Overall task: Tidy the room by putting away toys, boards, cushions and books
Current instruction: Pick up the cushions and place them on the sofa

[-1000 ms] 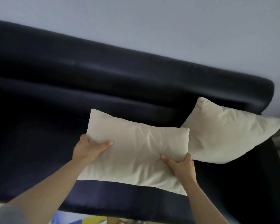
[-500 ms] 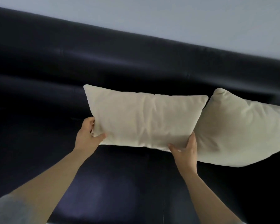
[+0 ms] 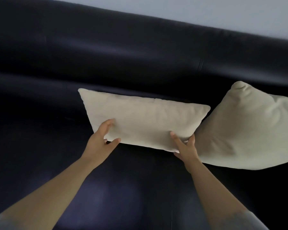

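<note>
— What are our fingers [image 3: 109, 122] doing?
— They are curled on one long cushion [image 3: 145, 120]. Our left hand [image 3: 103, 138] pinches its lower left corner and our right hand [image 3: 185, 147] pinches its lower right.
— Where is it?
— It stands upright against the backrest of the dark sofa [image 3: 140, 52], its right end touching a second cushion [image 3: 249, 128]. We count two cushions, two hands and one sofa.

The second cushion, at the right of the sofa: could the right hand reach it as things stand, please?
Probably yes. The right hand grips the lower right corner of the held cushion, right beside the second cushion, with nothing between them; it would only need to let go first.
</note>
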The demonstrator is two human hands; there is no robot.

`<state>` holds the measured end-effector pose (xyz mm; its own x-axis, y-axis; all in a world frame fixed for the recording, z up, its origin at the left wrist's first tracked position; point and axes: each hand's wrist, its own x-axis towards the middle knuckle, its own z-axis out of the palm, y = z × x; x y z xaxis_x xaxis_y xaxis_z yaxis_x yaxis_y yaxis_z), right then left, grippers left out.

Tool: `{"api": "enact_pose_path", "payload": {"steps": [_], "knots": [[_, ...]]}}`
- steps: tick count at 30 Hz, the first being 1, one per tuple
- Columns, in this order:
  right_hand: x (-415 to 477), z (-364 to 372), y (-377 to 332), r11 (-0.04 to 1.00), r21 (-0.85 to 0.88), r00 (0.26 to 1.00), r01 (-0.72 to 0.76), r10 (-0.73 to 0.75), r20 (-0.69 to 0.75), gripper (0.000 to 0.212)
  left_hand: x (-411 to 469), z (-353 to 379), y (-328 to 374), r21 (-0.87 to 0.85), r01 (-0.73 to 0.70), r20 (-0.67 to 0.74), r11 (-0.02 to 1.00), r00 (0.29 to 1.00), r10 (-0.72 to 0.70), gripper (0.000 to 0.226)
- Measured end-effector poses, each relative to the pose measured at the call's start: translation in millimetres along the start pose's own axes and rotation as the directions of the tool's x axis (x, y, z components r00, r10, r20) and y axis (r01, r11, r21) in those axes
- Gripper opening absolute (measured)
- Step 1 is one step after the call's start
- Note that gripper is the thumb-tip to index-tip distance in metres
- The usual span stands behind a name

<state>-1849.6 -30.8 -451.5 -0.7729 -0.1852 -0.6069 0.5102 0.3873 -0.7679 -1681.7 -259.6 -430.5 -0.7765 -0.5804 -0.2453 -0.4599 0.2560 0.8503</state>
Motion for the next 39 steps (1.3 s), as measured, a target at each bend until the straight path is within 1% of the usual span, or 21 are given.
{"api": "enact_pose_path", "payload": {"steps": [2,3,4,7,10,12,14,16,18,20,26,32,35,37,39], "knots": [[1,5,2,0.993,0.082,0.993,-0.091,0.084,0.078,0.081,3,-6,-1,0.069,-0.036,-0.014,0.997,0.999,0.037,0.069],[1,9,6,0.987,0.112,0.99,-0.115,0.104,0.096,0.076,6,-9,-2,0.101,-0.043,-0.011,0.994,0.999,0.045,0.07],[2,13,10,0.982,0.146,0.989,-0.122,0.108,0.096,0.075,7,-11,-4,0.129,-0.04,-0.001,0.991,0.999,0.04,0.07],[2,23,18,0.954,0.28,0.994,-0.11,0.098,0.056,0.085,12,-10,-8,0.208,-0.034,0.032,0.977,0.999,0.028,0.066],[5,29,14,0.95,0.309,0.999,-0.038,0.035,0.015,0.085,20,-6,-5,0.209,-0.004,0.0,0.978,1.0,0.004,0.058],[9,32,5,0.967,0.256,1.0,0.018,-0.013,-0.022,0.098,25,-6,-3,0.196,0.0,-0.006,0.981,1.0,0.001,0.057],[12,33,-1,0.986,0.162,0.999,0.045,-0.045,-0.006,0.109,27,-6,-4,0.21,-0.007,0.015,0.978,1.0,0.004,0.058],[16,30,0,0.991,0.133,0.999,0.031,-0.032,0.005,0.108,26,-3,-4,0.234,0.005,0.052,0.972,0.999,-0.018,0.061],[19,27,5,0.988,0.153,1.0,0.008,-0.008,0.0,0.102,24,1,-5,0.245,0.015,0.075,0.969,0.997,-0.034,0.064],[19,27,5,0.99,0.138,1.0,-0.005,0.004,0.006,0.105,23,2,-4,0.242,0.024,0.073,0.97,0.996,-0.043,0.065],[1,22,13,0.998,0.052,0.999,-0.032,0.034,-0.036,0.107,13,-6,3,0.246,0.051,0.023,0.968,0.998,-0.058,0.053],[-45,27,22,0.998,0.052,0.996,-0.038,0.043,-0.081,0.092,-16,-9,15,0.213,0.025,0.044,0.977,0.998,-0.036,0.041],[-77,33,19,0.999,0.018,0.995,-0.029,0.03,-0.098,0.074,-36,-11,17,0.185,-0.007,0.079,0.983,0.997,-0.008,0.037],[-110,40,17,1.0,-0.017,0.993,0.008,-0.01,-0.121,0.059,-54,-20,19,0.163,-0.033,0.115,0.986,0.993,0.014,0.037],[-141,48,18,0.998,-0.043,0.988,0.038,-0.044,-0.151,0.052,-68,-31,19,0.143,-0.049,0.152,0.988,0.988,0.026,0.037]]}}
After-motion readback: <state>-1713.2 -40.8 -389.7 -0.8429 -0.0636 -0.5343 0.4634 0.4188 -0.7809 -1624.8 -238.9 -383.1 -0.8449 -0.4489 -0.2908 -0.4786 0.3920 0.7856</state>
